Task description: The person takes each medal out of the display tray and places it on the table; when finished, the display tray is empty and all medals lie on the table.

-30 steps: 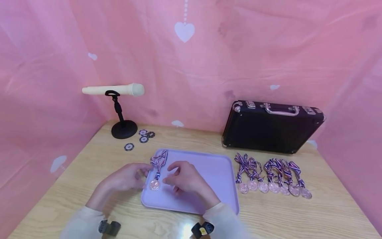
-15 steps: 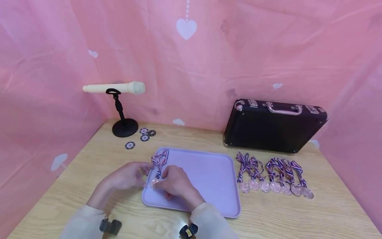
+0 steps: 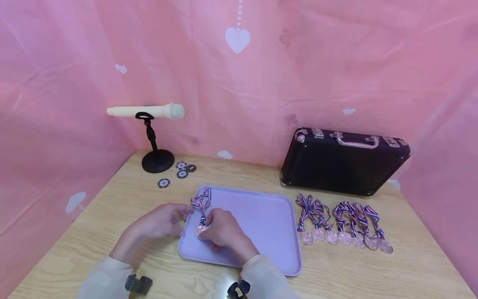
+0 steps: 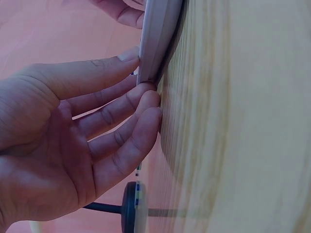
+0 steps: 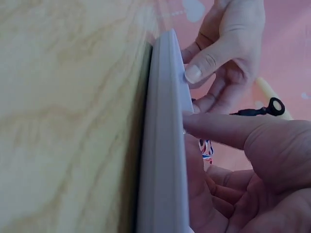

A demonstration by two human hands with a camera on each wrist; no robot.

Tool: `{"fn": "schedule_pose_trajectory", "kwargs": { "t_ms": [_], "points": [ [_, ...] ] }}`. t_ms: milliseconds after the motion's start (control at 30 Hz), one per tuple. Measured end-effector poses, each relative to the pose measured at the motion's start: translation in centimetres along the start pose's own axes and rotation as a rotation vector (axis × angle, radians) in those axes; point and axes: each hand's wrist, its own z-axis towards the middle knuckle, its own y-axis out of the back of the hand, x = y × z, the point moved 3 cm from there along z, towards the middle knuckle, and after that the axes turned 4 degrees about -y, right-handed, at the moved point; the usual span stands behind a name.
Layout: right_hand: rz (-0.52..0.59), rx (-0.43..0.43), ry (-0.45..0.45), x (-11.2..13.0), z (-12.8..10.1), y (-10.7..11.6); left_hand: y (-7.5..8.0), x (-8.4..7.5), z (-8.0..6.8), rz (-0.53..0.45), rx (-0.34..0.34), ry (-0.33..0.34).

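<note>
On the left part of the lilac tray (image 3: 254, 224) lies a medal (image 3: 199, 229) with a striped ribbon (image 3: 202, 201) stretched toward the tray's far left corner. My right hand (image 3: 224, 228) pinches this medal at its right side, and the fingers cover part of the disc. My left hand (image 3: 160, 222) is at the tray's left edge, thumb and fingers spread apart in a loose curve. In the left wrist view, the left thumb (image 4: 129, 54) touches the tray rim (image 4: 154, 43), while the other fingertips rest beside it near the wooden table.
Right of the tray lies a row of several ribboned medals (image 3: 345, 237). Behind them stands a black briefcase (image 3: 343, 162). A white microphone (image 3: 149, 111) sits on a black stand (image 3: 157, 161) at the back left, with several poker chips (image 3: 182, 174) near its base.
My right hand has moved left onto the medal and taken hold of it. The medal has then shifted slightly right on the tray. My left hand has stayed at the tray edge.
</note>
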Motion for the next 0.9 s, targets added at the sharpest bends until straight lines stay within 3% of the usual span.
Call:
{"fn": "schedule_pose_trajectory", "kwargs": {
  "t_ms": [400, 600, 900],
  "points": [
    [-0.057, -0.064, 0.042, -0.4, -0.4, -0.4, -0.5, 0.3, -0.4, -0.014, 0.0, 0.005],
    [0.024, -0.048, 0.048, -0.8, -0.6, -0.5, -0.8, 0.7, -0.7, -0.01, 0.003, 0.025],
    [0.096, -0.033, 0.016, -1.4, -0.1, 1.2, -0.3, 0.1, -0.2, -0.02, -0.007, -0.016]
  ]
}}
